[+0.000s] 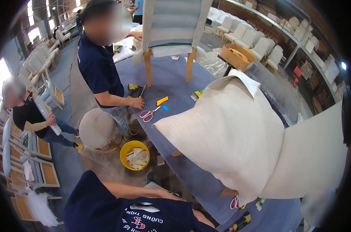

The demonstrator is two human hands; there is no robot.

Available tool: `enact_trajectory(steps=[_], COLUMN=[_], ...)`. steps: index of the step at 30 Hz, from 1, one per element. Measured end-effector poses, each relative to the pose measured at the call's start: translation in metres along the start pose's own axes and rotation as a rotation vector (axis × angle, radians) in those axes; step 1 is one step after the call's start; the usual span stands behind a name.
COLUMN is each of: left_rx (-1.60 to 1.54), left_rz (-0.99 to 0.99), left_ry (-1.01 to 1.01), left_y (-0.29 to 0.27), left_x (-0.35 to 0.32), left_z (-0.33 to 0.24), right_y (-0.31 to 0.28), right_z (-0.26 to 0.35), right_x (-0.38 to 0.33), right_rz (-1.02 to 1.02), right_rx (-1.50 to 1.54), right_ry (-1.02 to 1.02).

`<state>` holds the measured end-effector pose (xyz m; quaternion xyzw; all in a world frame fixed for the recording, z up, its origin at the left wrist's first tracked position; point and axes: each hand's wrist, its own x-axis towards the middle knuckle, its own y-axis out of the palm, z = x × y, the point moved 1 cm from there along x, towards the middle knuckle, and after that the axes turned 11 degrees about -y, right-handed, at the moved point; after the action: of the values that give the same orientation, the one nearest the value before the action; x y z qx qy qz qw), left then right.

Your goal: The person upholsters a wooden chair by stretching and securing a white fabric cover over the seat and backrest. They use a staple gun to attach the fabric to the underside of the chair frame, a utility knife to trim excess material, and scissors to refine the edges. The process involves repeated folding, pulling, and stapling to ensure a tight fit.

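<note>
My left forearm (144,190) crosses in front of my navy shirt (106,208), and its hand is hidden behind the shirt's lower edge. Part of my right arm (204,220) shows at the bottom; that hand is out of sight too. Just past the left forearm lies an edge of light material (162,186); whether I touch it cannot be told. To the right, a beige upholstered chair (237,131) lies on the blue-covered table (206,174), loose fabric lifting at its top. Red-handled scissors (234,202) and a yellow-black tool (241,222) lie beside it.
Across the table a co-worker (102,65) stands by an upright chair (169,42). Nearby are red-handled scissors (148,115), a yellow cutter (163,101) and a staple gun (133,88). A yellow scrap bucket (134,155) and round stool (98,127) stand on the floor.
</note>
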<state>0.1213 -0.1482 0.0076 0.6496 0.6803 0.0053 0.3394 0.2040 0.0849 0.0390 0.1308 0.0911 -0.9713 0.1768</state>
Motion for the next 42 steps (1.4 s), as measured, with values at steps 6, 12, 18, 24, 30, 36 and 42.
enact_trajectory(steps=[6, 12, 18, 24, 30, 36, 42], left_rx=[-0.14, -0.037, 0.07, -0.072, -0.067, -0.327, -0.646], left_rz=[-0.132, -0.122, -0.127, -0.185, -0.47, -0.779, -1.085], left_ry=[-0.105, 0.003, 0.119, 0.159, 0.069, -0.071, -0.215], left_y=[0.02, 0.012, 0.011, 0.033, 0.028, 0.017, 0.003], left_x=[-0.024, -0.01, 0.01, -0.006, -0.014, -0.061, -0.145], left_z=[-0.023, -0.018, 0.024, -0.028, -0.023, -0.031, -0.019], right_y=[0.008, 0.013, 0.016, 0.022, 0.034, 0.034, 0.025], right_z=[0.0, 0.004, 0.041, 0.028, 0.012, 0.014, 0.025], right_x=[-0.006, -0.032, -0.045, -0.051, -0.057, -0.071, -0.094], right_rz=[-0.033, -0.049, -0.01, -0.151, -0.468, -0.656, -0.717], right_rx=[0.026, 0.029, -0.015, 0.13, 0.179, 0.658, 0.452], right_ry=[0.01, -0.004, 0.011, 0.118, -0.016, 0.145, 0.303])
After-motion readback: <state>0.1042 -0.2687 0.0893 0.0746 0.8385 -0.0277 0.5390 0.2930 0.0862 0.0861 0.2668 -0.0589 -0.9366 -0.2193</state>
